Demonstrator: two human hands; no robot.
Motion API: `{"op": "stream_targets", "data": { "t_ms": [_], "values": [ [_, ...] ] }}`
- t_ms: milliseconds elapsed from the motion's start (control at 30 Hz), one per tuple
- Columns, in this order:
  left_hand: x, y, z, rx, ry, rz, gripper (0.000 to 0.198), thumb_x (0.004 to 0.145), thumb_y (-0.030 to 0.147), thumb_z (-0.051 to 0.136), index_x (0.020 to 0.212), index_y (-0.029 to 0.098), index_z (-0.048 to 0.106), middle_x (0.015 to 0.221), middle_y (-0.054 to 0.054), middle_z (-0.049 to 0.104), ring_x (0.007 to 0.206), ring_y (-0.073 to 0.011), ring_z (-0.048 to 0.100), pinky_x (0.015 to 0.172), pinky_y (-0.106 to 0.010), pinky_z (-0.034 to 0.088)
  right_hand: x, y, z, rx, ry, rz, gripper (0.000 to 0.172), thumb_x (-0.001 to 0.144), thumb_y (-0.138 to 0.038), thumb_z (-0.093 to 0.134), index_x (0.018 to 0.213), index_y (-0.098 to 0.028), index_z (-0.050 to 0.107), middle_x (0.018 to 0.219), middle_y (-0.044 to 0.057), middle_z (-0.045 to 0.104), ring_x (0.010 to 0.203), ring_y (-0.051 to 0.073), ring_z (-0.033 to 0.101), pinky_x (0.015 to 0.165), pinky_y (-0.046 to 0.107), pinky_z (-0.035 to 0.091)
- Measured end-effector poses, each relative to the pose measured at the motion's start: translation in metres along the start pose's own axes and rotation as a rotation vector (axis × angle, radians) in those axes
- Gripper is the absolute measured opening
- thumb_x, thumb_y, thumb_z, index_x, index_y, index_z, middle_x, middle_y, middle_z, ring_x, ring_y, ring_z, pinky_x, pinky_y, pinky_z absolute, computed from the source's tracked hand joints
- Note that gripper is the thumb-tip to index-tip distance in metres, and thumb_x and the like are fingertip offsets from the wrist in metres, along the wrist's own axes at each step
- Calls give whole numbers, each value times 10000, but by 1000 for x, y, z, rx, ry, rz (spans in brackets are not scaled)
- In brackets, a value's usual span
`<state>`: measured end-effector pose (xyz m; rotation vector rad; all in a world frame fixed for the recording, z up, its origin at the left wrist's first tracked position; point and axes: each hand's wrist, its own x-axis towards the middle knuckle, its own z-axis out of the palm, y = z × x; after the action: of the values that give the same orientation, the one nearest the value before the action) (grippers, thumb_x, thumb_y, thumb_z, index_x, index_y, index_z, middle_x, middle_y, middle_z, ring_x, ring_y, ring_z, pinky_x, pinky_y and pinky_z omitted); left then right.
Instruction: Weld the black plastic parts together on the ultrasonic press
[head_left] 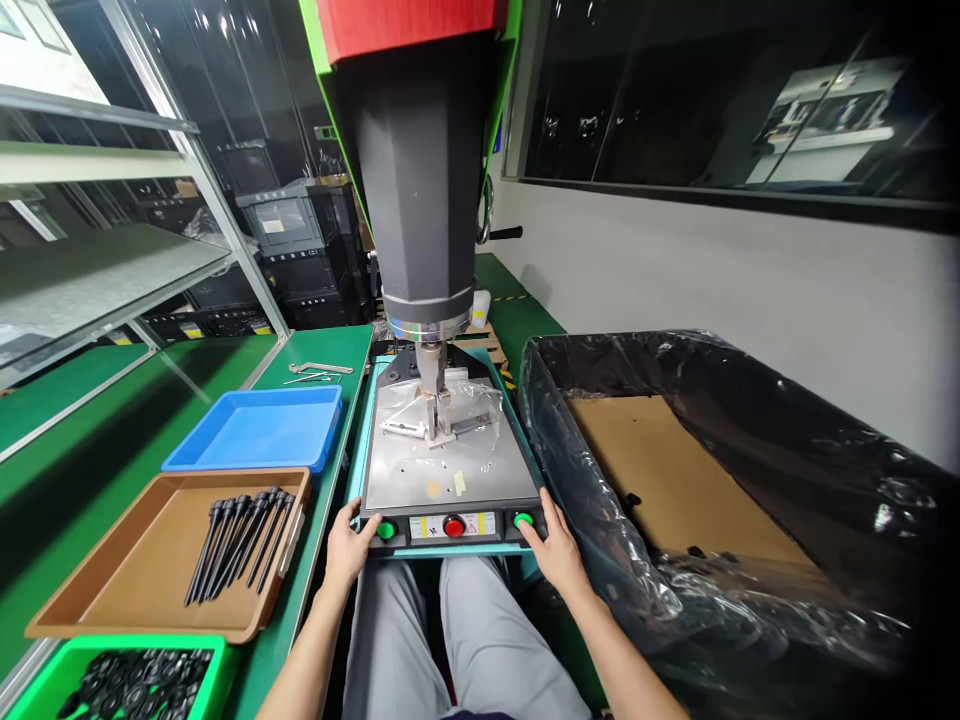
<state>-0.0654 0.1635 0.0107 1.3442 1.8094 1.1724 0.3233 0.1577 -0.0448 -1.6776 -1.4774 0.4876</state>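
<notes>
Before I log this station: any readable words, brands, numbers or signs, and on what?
No text reads clearly.
Label on the control panel: too small to read.
White paper on the grey crate: blurred.
White marks on the black crate below: too small.
Yellow labels on lower crates: blurred.

Shows no legible wording. On the near panel (pixel 504 527), left of the red button (pixel 454 526), bears a pale label (pixel 426 526) with a dark mark; right of it, bears a second label (pixel 482 524) with a red triangle sign. On the far-left grey crate (pixel 259 231), displays a blank-looking white tag (pixel 281 218), too small to read. On the black crate (pixel 304 276) below, carries white characters (pixel 292 254), likewise unreadable.
</notes>
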Motion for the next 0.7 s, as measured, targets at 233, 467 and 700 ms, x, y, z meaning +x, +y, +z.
{"op": "stream_targets", "data": {
  "t_ms": [233, 467, 700],
  "values": [
    [35, 49, 7, 1, 37, 120, 526, 766, 447, 679, 1208, 173, 604, 1297, -141, 597, 1218, -279, 552, 1037, -414, 430, 24, -34, -13, 45, 194, -29, 565, 850, -571, 500, 1240, -169, 575, 1268, 169, 571, 1189, 310, 548, 1053, 463, 410],
    [82, 78, 41, -267, -73, 16, 687, 663, 384, 805, 1251, 133, 555, 1271, -191, 601, 1196, -264, 576, 1030, -388, 423, 101, -82, 19, 368, 71, 86, 686, 789, -539, 586, 1347, -156, 475, 1375, 185, 516, 1252, 307, 511, 1021, 469, 431],
    [88, 90, 49, -404, -217, -37, 532, 608, 442, 804, 984, 102, 641, 688, -29, 657, 590, -139, 614, 594, -270, 477, 138, -96, 43, 680, -35, 225, 633, 621, -446, 741, 1153, -143, 579, 1029, 129, 698, 1003, 259, 646, 921, 437, 478]
  ]
}}
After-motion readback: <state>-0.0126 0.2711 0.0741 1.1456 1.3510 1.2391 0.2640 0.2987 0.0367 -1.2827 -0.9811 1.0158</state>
